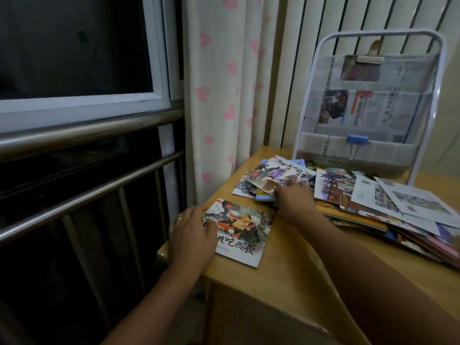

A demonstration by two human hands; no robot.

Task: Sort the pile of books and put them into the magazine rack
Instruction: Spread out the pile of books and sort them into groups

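Your wooden worktop [286, 265] carried 1 picture book [240, 231] lying flat and alone near its left edge, a sprawling pile of books [348, 200] and loose papers behind it, and the magazine rack [368, 105] standing upright at the back.

A room in a home is shown, most likely a bedroom. A white curtain [224, 95] with pink hearts is hung beside a dark window [74, 46]. Shiny metal bars [87, 135] are fixed below the window. A small wooden table [286, 282] is placed in the corner. Picture books [286, 175] with bright covers are spread on it. A white rack [368, 103] lined with newspaper is stood at the back of the table.
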